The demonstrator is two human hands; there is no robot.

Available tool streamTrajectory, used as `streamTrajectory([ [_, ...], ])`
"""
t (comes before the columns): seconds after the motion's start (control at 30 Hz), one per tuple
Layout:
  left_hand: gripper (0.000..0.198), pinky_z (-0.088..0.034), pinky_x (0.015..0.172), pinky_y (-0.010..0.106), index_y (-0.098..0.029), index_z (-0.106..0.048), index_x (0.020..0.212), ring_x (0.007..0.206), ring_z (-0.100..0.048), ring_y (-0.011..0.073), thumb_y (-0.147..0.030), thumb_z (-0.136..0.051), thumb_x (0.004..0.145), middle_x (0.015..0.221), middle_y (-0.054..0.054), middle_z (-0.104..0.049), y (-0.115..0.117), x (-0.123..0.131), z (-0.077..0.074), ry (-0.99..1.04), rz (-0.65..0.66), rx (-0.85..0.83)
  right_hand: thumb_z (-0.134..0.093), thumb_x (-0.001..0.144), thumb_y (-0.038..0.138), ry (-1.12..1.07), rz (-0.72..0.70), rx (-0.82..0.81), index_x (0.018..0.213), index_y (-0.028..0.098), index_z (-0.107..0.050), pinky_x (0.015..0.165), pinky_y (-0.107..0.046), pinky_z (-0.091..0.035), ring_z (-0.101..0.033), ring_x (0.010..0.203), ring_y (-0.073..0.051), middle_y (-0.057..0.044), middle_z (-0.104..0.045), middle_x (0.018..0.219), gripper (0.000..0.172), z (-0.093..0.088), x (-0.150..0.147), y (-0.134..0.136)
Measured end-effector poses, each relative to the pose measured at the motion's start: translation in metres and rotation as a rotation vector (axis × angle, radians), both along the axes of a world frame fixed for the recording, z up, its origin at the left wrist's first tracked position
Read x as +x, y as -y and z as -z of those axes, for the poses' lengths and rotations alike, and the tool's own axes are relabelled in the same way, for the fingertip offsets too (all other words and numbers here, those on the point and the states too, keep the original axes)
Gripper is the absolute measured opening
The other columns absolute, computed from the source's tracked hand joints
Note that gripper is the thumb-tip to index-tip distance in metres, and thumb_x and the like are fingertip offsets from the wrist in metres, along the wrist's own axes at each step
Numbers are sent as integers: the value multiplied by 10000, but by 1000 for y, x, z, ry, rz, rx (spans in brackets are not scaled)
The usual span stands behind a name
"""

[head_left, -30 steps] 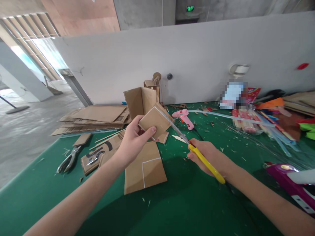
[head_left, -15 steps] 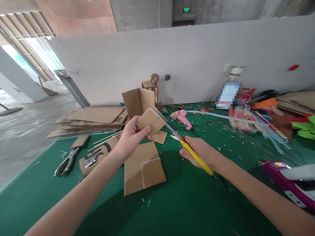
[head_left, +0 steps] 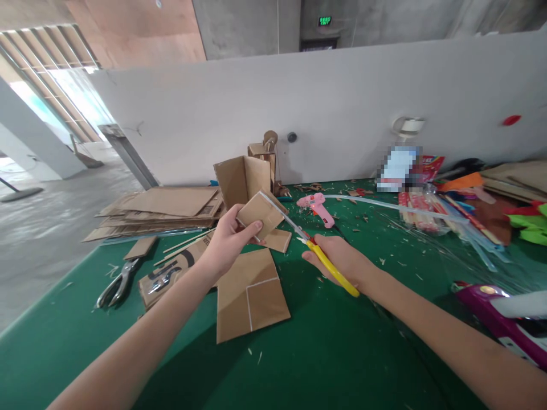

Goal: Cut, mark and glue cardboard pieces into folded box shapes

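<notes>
A small square of cardboard [head_left: 267, 213] is pinched in my left hand [head_left: 231, 236], thumb on its face, fingers behind. It is tilted above the table, with a white line along its upper right edge. My right hand [head_left: 339, 256] grips yellow-handled scissors [head_left: 331, 267], whose blades reach up-left to that edge. How far the blades are apart I cannot tell. Below lies a larger cardboard piece [head_left: 265, 310] marked with a white right-angled line. A small cardboard scrap [head_left: 278, 241] rests behind it. A pink glue gun [head_left: 317, 208] lies beyond my right hand.
Pliers [head_left: 122, 285] and printed cardboard [head_left: 171, 270] lie on the left, with stacked cardboard sheets [head_left: 171, 199] behind. A folded cardboard piece [head_left: 243, 176] stands at the back. On the right are a phone [head_left: 398, 168], packed sticks [head_left: 421, 210] and a purple device [head_left: 482, 302].
My right hand and the scissors have shifted slightly left, toward the cardboard square. My left hand keeps its hold in nearly the same place. The whole view has dropped a little.
</notes>
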State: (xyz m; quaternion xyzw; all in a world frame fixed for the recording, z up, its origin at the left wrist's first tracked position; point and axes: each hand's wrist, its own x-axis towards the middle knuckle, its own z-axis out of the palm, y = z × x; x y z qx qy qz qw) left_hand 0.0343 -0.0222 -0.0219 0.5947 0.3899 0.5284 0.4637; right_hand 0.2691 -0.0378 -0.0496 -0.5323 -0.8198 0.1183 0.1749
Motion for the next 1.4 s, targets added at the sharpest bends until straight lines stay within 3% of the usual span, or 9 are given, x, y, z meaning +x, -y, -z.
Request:
streamTrajectory([
  [0.3, 300, -589, 604, 291, -177, -531, 938, 691, -633, 154, -326, -708, 748, 813, 21, -626, 4, 4, -2, -64, 19, 11, -436, 858, 593, -20, -18, -5, 723, 233, -338, 518, -292, -328, -492, 540, -160, -36, -558, 650, 396, 3, 9, 3],
  [0.43, 283, -589, 600, 300, -172, -526, 917, 655, -652, 159, -325, -699, 754, 787, 24, -639, 8, 8, -2, -129, 23, 6, -415, 876, 573, -27, -58, -24, 761, 227, -358, 539, -299, -359, -511, 570, -167, -48, -579, 703, 369, 1, 9, 5],
  [0.63, 260, -582, 610, 273, -170, -505, 950, 680, -661, 144, -314, -659, 798, 808, 6, -629, 11, 10, -2, -159, 43, 17, -439, 894, 496, -39, 7, 28, 757, 215, -394, 582, -301, -378, -566, 639, -193, -78, -608, 743, 316, 3, 3, 8],
  [1.07, 257, -559, 617, 245, -165, -492, 942, 674, -629, 115, -285, -670, 802, 819, 8, -639, 9, 1, -7, -90, 166, -7, -348, 864, 569, -157, -10, 80, 693, 248, -291, 516, -292, -311, -471, 516, -165, -26, -488, 597, 368, 12, 1, 12],
  [1.17, 319, -529, 593, 215, -180, -491, 977, 686, -605, 104, -261, -710, 760, 831, -7, -613, 6, -6, -8, -52, 186, 2, -385, 849, 593, -231, -33, 87, 676, 243, -316, 494, -283, -313, -443, 490, -144, -4, -460, 574, 396, 13, 3, 13],
  [1.27, 384, -505, 620, 203, -201, -484, 1002, 746, -598, 112, -235, -739, 717, 843, -20, -592, 3, -10, -10, -37, 164, 16, -385, 856, 623, -392, -99, -12, 681, 224, -387, 462, -266, -336, -450, 483, -127, -6, -477, 600, 436, 16, 4, 14],
  [1.4, 251, -487, 676, 232, -175, -530, 910, 787, -599, 132, -227, -689, 722, 828, -8, -602, 1, -13, -14, -98, 129, 0, -356, 858, 676, -564, -177, -123, 741, 196, -474, 449, -261, -397, -474, 501, -110, -59, -564, 756, 508, 19, 7, 11],
])
